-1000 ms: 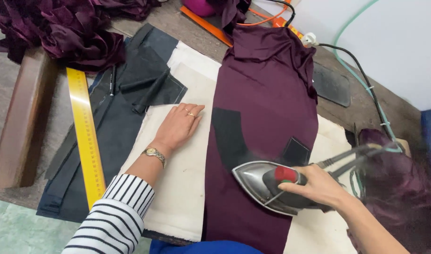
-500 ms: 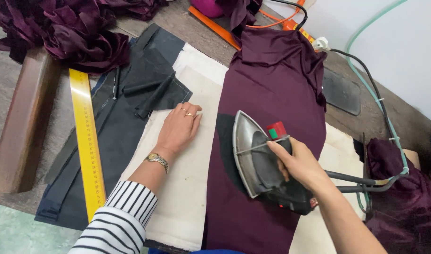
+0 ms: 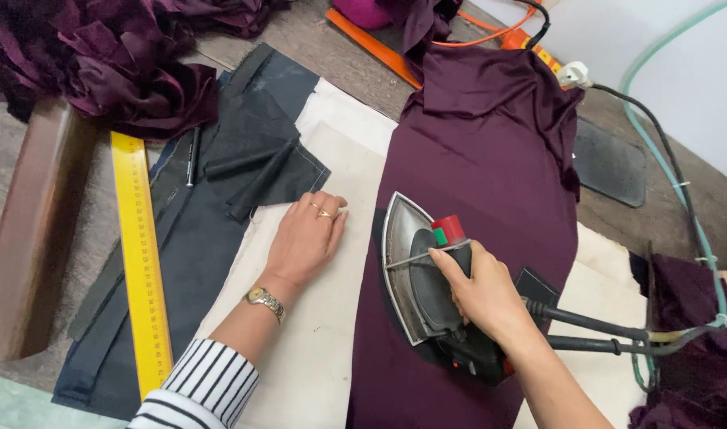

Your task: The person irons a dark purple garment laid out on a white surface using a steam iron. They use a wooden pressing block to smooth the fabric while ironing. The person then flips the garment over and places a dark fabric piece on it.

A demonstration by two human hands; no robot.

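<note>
Right hand (image 3: 481,295) grips iron (image 3: 427,282) on maroon fabric (image 3: 490,159), frame centre; flat, open left hand (image 3: 305,238) risks burns if the iron drifts left.

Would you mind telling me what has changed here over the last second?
The right hand has kept its grip on the iron and swung it from the near edge up the maroon fabric, tip now pointing away. The left hand stayed flat on the cream cloth; the yellow ruler has not moved.
</note>
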